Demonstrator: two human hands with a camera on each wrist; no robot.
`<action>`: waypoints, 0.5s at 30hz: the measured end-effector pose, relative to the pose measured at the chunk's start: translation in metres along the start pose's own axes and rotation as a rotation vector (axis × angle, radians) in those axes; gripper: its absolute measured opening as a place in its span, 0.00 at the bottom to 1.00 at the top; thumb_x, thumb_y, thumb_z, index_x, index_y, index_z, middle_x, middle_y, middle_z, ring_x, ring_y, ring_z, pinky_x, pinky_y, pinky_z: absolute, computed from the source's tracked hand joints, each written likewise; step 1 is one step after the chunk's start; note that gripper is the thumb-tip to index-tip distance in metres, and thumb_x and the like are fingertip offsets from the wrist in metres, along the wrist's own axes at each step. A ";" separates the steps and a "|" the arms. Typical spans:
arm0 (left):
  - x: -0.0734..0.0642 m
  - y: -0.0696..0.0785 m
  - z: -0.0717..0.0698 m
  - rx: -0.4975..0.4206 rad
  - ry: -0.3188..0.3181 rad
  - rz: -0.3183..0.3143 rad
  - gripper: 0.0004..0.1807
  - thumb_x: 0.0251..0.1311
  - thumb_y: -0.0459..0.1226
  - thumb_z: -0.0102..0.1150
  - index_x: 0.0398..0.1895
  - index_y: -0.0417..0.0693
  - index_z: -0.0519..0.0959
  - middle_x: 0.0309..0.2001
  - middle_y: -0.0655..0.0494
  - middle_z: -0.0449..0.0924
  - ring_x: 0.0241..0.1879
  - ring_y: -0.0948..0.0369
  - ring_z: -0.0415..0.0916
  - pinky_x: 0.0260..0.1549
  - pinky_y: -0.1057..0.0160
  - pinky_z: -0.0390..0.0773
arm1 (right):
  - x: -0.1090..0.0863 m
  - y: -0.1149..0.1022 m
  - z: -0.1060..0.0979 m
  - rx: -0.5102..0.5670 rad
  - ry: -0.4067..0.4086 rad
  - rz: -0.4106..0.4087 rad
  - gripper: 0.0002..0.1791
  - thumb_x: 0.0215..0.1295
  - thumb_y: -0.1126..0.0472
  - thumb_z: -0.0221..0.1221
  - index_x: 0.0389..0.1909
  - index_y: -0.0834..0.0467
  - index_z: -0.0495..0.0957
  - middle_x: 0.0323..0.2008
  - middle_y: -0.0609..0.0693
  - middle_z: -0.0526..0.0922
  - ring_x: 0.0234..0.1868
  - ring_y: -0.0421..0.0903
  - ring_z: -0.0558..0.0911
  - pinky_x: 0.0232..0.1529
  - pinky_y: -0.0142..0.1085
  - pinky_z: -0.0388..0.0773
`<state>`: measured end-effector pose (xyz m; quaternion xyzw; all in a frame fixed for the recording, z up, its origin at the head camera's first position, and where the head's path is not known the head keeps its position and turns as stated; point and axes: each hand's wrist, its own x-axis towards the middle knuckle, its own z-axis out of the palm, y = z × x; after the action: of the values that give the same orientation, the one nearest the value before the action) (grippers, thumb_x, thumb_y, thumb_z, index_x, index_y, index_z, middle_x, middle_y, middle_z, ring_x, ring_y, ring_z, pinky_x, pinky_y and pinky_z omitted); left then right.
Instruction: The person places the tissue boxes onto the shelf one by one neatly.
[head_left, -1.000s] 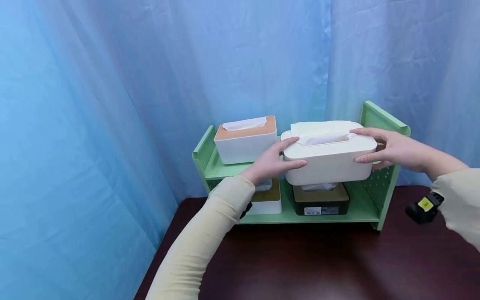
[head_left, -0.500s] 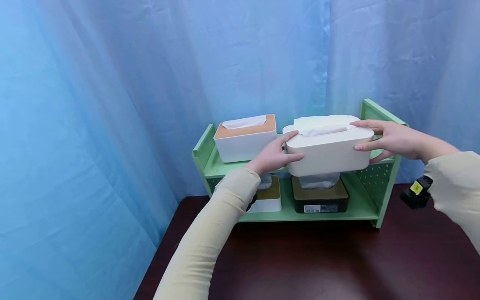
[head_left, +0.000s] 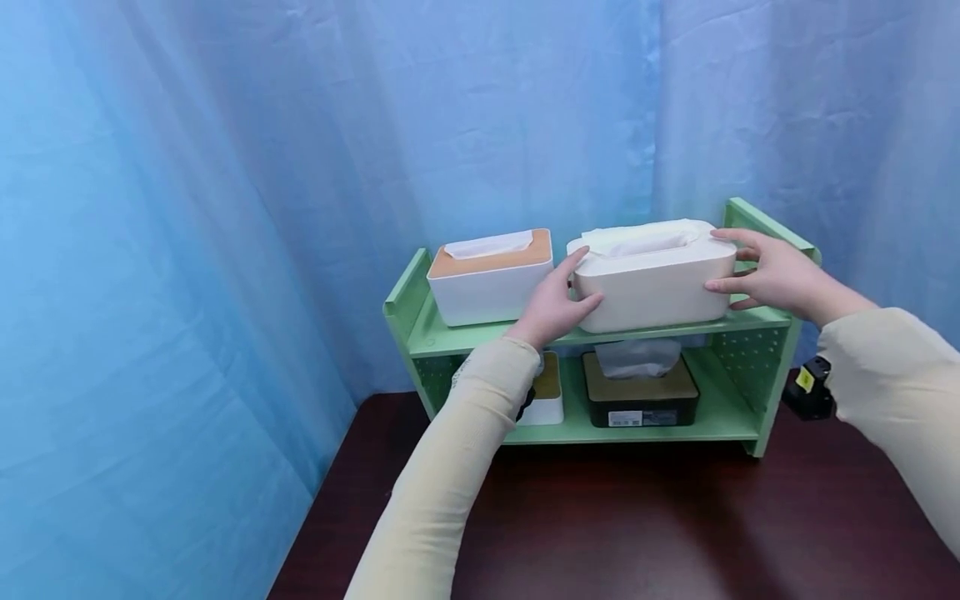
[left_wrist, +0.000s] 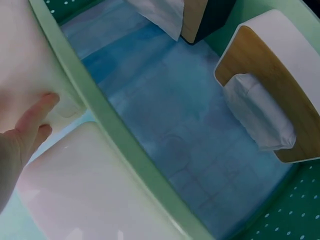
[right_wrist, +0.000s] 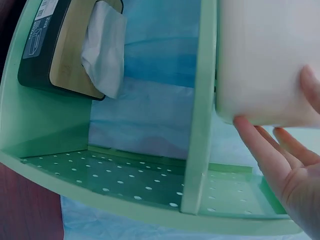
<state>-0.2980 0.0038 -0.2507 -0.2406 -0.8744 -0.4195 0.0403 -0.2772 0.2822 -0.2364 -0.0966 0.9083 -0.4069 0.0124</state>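
A white tissue box [head_left: 652, 292] with rounded ends and tissue out of its slot sits level at the upper board of a green two-tier shelf [head_left: 450, 340], on the right half. My left hand [head_left: 557, 302] holds its left end, thumb on the front and fingers at the top edge. At the other end, my right hand [head_left: 776, 273] grips the box with the thumb in front and fingers around the side. The right wrist view has those fingers [right_wrist: 260, 145] at the box's lower edge, beside the shelf board.
Left of it on the upper tier stands a white tissue box with a tan lid [head_left: 491, 296]. Below are a black tissue box with a wooden lid [head_left: 645, 398] and a white one [head_left: 546, 404], partly behind my left sleeve. Blue curtains [head_left: 300, 167] surround the dark table [head_left: 615, 517].
Both hands have raised the white tissue box and moved it back, from in front of the shelf to the upper tier. The black box below has come into fuller view.
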 end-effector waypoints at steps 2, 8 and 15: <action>0.002 -0.002 0.002 0.020 0.004 0.006 0.38 0.64 0.37 0.56 0.75 0.56 0.52 0.72 0.52 0.57 0.65 0.52 0.64 0.57 0.57 0.72 | 0.001 0.001 0.003 -0.010 0.039 0.000 0.48 0.66 0.61 0.58 0.75 0.57 0.35 0.68 0.78 0.45 0.59 0.76 0.64 0.43 0.52 0.79; 0.006 -0.005 0.010 0.036 0.102 -0.001 0.40 0.62 0.34 0.58 0.75 0.56 0.52 0.70 0.50 0.61 0.59 0.52 0.72 0.49 0.59 0.77 | 0.005 0.004 0.013 -0.029 0.162 -0.011 0.48 0.64 0.58 0.59 0.75 0.60 0.38 0.65 0.78 0.53 0.56 0.75 0.68 0.39 0.52 0.80; 0.009 -0.006 0.022 0.057 0.244 -0.038 0.37 0.62 0.30 0.57 0.73 0.53 0.55 0.66 0.49 0.68 0.57 0.54 0.75 0.47 0.63 0.78 | 0.008 0.006 0.023 -0.079 0.292 -0.002 0.47 0.63 0.56 0.60 0.74 0.62 0.42 0.61 0.78 0.62 0.53 0.73 0.71 0.38 0.53 0.79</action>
<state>-0.3058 0.0209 -0.2671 -0.1699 -0.8788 -0.4215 0.1455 -0.2832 0.2677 -0.2555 -0.0377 0.9156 -0.3806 -0.1240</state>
